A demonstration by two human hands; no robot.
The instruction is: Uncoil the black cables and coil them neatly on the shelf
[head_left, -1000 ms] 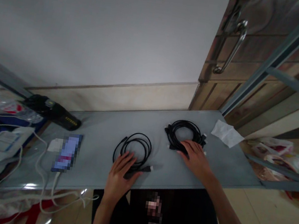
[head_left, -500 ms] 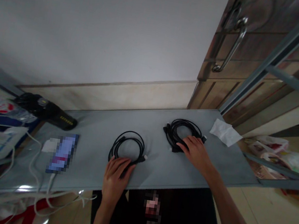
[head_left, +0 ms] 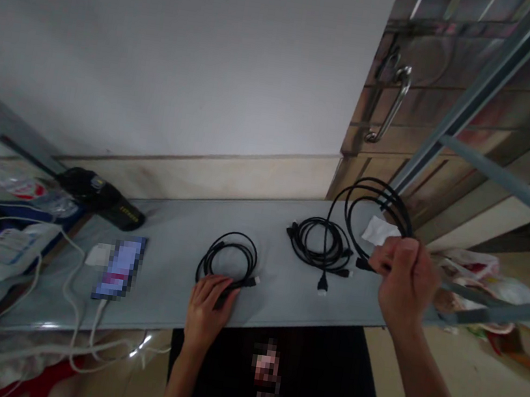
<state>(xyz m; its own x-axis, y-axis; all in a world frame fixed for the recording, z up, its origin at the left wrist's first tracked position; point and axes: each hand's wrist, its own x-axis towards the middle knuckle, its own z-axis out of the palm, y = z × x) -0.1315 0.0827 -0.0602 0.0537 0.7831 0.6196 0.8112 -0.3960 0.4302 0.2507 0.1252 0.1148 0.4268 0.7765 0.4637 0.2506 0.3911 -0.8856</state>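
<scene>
The right hand (head_left: 408,284), at the right of the frame, has its fingers curled closed, the grip clamped on a raised cable coil (head_left: 405,219) of black cable whose loops arch up and to the left above the desk (head_left: 272,308). One strand of it drops down the picture to a black plug (head_left: 323,283) with a pale tip, crossing in view over the flat cable coil (head_left: 298,242) that lies right of centre; a second black connector (head_left: 363,263) shows just left of the fist. The left hand (head_left: 207,308), low and slightly left of centre, has its fingers over the near edge of the smaller cable coil (head_left: 208,259), which lies flat on the desk with a plug end pointing right; whether that grip is pinched together on the cable or only resting there, I cannot tell. Behind the right fist, near the far right corner of the desk, is a white paper (head_left: 377,230), partly covered. Toward the left of the frame, a phone (head_left: 118,268) lies beside a black bottle-shaped object (head_left: 107,201) with yellow lettering, and farther left are a white power strip (head_left: 15,255) and loose white cords (head_left: 77,294). A pale wall (head_left: 180,62) fills the upper left, and a metal door handle (head_left: 392,108) shows at upper right.
</scene>
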